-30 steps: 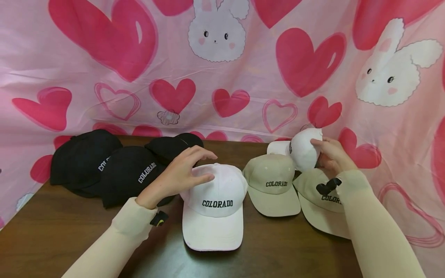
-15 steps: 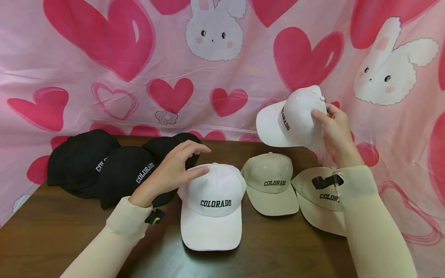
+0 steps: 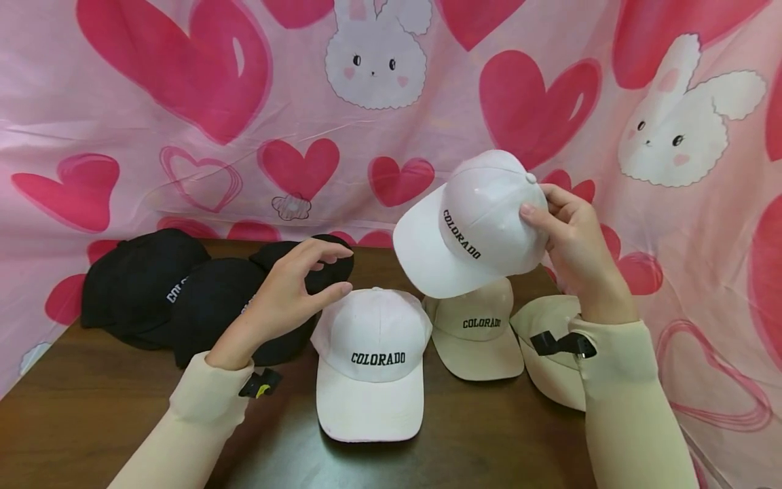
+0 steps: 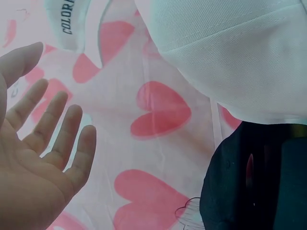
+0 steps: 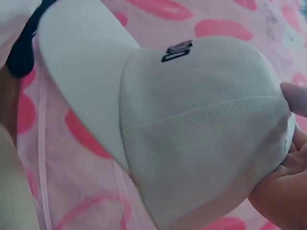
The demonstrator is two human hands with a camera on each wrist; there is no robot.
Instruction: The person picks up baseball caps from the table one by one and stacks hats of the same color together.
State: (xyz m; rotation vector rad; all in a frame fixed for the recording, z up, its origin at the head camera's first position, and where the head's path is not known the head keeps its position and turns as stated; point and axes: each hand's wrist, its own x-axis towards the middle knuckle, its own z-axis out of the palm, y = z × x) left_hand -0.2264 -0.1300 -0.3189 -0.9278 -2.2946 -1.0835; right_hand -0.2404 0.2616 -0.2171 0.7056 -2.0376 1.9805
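Note:
My right hand (image 3: 577, 248) pinches the back of a white baseball cap (image 3: 489, 217) and holds it tilted in the air, brim to the left, above a beige cap (image 3: 479, 346). The right wrist view shows the thumb and fingers on the rear of this white cap (image 5: 206, 129). A second white cap (image 3: 375, 360) marked COLORADO sits on the table, brim toward me. Just up and left of its crown, my left hand (image 3: 287, 292) hovers with fingers spread and nothing in them. The left wrist view also shows that bare palm (image 4: 38, 167).
Several black caps (image 3: 214, 305) lie bunched at the left of the brown table (image 3: 489, 435). Another beige cap (image 3: 544, 346) at the right is partly hidden behind my right wrist. A pink cloth (image 3: 214, 122) with hearts and rabbits hangs behind the table.
My right hand has lifted the white cap from behind the beige caps and carried it up, then left toward the middle. My left hand has drawn slightly left.

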